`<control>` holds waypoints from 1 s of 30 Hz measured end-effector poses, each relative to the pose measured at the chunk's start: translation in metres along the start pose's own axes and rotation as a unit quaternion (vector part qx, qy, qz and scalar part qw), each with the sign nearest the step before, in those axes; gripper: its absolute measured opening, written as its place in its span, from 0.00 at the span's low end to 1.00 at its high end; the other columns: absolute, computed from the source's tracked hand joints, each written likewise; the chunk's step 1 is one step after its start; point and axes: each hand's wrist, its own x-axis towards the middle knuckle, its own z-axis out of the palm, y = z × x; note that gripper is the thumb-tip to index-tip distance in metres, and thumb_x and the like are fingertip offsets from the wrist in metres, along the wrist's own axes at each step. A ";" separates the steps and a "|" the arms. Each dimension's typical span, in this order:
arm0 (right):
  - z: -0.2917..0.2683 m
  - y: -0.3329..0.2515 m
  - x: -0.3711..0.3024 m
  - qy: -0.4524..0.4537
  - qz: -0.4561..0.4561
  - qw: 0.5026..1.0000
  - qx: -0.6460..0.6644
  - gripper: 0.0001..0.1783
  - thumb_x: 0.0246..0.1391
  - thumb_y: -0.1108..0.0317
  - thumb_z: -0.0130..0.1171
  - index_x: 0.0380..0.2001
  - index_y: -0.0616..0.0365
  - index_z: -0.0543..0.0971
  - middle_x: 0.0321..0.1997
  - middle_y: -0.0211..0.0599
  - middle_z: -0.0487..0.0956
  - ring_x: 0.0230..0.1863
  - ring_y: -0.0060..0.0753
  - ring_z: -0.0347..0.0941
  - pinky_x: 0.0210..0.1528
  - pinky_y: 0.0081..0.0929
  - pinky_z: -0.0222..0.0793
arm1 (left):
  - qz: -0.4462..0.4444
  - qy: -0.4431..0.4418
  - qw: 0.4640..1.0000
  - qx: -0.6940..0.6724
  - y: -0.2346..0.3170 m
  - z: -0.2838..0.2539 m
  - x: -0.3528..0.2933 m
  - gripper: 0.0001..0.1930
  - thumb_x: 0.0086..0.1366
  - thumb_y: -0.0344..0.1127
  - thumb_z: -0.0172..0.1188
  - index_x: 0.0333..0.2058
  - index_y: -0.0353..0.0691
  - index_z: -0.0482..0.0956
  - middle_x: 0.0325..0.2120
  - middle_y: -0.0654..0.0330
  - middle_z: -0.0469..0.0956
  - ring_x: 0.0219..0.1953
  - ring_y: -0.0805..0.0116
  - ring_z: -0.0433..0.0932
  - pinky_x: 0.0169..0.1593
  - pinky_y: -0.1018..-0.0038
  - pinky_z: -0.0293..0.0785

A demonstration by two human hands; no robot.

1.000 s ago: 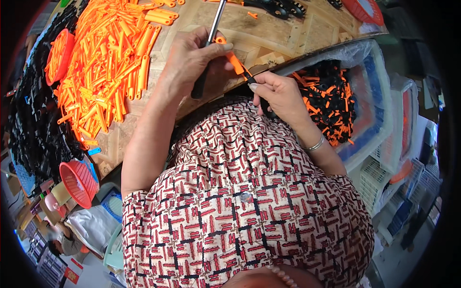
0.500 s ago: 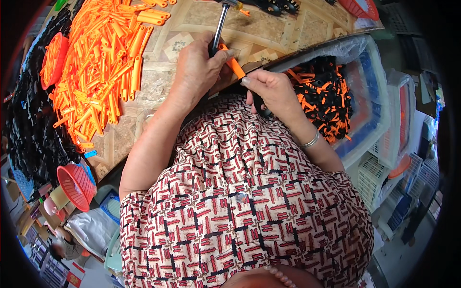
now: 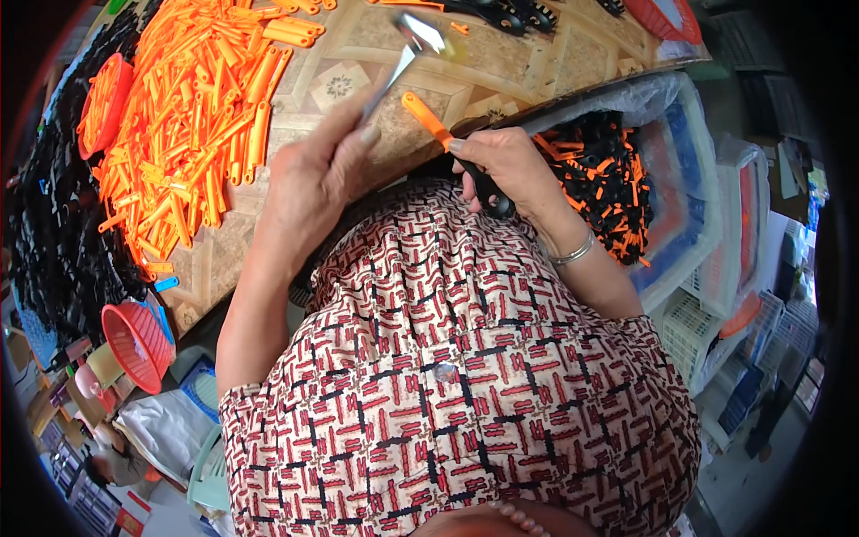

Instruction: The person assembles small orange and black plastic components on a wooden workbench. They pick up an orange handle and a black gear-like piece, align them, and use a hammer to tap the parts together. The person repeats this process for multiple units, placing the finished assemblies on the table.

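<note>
My left hand (image 3: 313,174) is wrapped round a hammer (image 3: 390,82), its shiny metal head raised over the table and smeared by motion. In my right hand (image 3: 508,166), near the table's front edge, I pinch an orange strip (image 3: 424,116) with a hole at its far end. A black plastic part (image 3: 492,197) with holes hangs below the same fingers and seems joined to the strip. The hammer is apart from the strip. To the left lies a big heap of orange plastic strips (image 3: 192,116).
Black parts (image 3: 63,242) are piled at the far left beside a red basket (image 3: 106,98). Another red basket (image 3: 139,347) stands by the table's left corner. On the right, a plastic-lined bin (image 3: 689,179) holds black and orange pieces (image 3: 604,192). More black parts (image 3: 510,16) lie at the back.
My left hand has drawn back to the left with the hammer, away from the orange strip. My right hand stays nearly in place, and more of the black part shows below it.
</note>
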 end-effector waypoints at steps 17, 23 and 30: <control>0.007 -0.006 -0.006 0.019 -0.018 0.999 -0.027 0.18 0.69 0.60 0.59 0.29 0.64 0.80 0.18 0.36 0.80 0.14 0.25 0.74 0.16 0.20 0.67 | 0.314 0.293 0.888 0.162 -0.026 0.008 -0.028 0.23 0.62 0.28 0.68 0.56 0.54 0.84 0.24 0.62 0.75 0.24 0.62 0.77 0.28 0.65 0.73; 0.005 0.006 -0.001 -0.006 -0.049 0.999 0.002 0.17 0.69 0.60 0.58 0.31 0.64 0.80 0.19 0.36 0.80 0.16 0.25 0.76 0.17 0.21 0.68 | 0.269 0.172 0.913 0.256 -0.034 0.018 -0.039 0.25 0.58 0.26 0.68 0.55 0.54 0.85 0.25 0.62 0.74 0.24 0.64 0.76 0.28 0.67 0.72; -0.058 -0.022 -0.033 -0.008 -0.050 0.985 -0.167 0.16 0.69 0.60 0.57 0.31 0.61 0.82 0.19 0.30 0.80 0.17 0.21 0.76 0.19 0.17 0.64 | 0.136 0.153 0.978 0.040 -0.032 -0.016 -0.036 0.21 0.67 0.26 0.64 0.59 0.45 0.82 0.26 0.66 0.76 0.26 0.80 0.72 0.29 0.80 0.68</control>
